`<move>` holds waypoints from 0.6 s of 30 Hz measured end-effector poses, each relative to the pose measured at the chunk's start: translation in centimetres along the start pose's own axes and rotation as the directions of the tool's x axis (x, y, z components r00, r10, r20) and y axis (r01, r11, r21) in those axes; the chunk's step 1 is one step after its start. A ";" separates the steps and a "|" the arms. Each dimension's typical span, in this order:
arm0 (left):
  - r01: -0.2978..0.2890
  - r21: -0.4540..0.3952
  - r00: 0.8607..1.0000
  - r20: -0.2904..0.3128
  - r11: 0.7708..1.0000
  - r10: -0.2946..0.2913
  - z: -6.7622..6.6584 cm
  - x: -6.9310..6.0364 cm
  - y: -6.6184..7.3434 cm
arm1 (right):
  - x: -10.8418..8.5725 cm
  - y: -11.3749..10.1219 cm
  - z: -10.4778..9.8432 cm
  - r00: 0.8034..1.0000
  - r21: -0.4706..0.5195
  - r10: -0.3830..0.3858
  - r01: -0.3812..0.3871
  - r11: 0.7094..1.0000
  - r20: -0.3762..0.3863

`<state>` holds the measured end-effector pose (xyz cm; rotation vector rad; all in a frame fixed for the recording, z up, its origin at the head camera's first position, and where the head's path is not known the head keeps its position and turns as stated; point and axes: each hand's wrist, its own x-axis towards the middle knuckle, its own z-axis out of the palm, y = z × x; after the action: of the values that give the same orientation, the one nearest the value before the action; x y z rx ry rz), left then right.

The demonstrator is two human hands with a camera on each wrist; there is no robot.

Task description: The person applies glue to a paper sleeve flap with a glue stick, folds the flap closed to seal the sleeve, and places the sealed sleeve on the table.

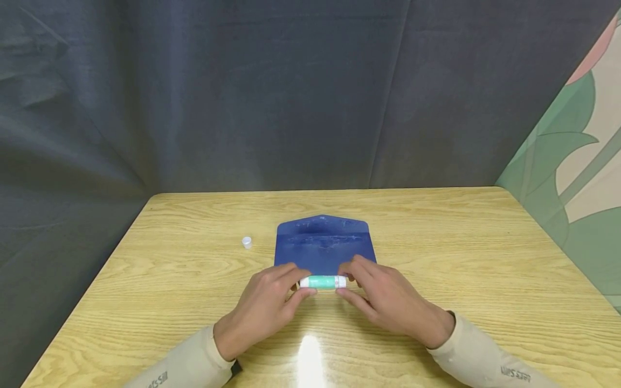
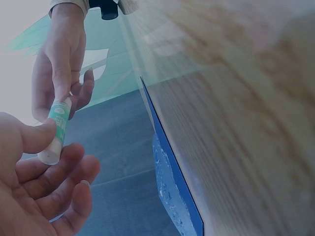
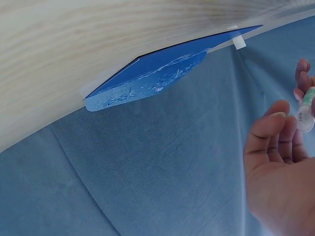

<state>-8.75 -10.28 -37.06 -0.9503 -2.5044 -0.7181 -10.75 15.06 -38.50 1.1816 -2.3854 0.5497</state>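
Observation:
Both hands hold a green-and-white glue stick (image 1: 322,282) sideways above the table, just on the near side of a blue envelope (image 1: 324,253). The left hand (image 1: 266,297) pinches its left end between thumb and fingers. At the other end, the right hand (image 1: 390,299) grips the stick with thumb and fingertips. The envelope lies with its flap (image 1: 322,223) unfolded away from me, and whitish smears mark the flap and the area by its fold. In the left wrist view, the near end of the glue stick (image 2: 59,125) pokes out past the left thumb.
A small white cap (image 1: 247,242) stands on the wooden table (image 1: 194,226), left of the envelope. Dark cloth (image 1: 291,108) hangs behind the table and on its left side. A leaf-patterned curtain (image 1: 572,161) hangs at the right.

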 end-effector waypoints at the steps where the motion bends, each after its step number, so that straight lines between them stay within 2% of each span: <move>1: 0.006 -0.005 1.000 0.003 1.000 -0.006 0.0 0.0 0.0 | 0.0 0.0 0.0 1.000 -0.005 -0.004 0.004 1.000 -0.002; 10: 0.024 -0.030 1.000 0.015 0.999 -0.024 -0.1 0.0 0.1 | 0.1 0.1 -0.2 0.996 -0.019 -0.062 0.061 0.998 -0.066; 18: 0.016 -0.009 1.000 0.002 1.000 -0.016 0.0 0.0 0.1 | 0.2 0.2 -0.2 0.995 -0.017 -0.052 0.050 0.999 -0.082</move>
<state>-8.67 -10.22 -36.98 -0.9353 -2.5159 -0.7346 -10.93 15.14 -38.30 1.1867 -2.2799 0.5521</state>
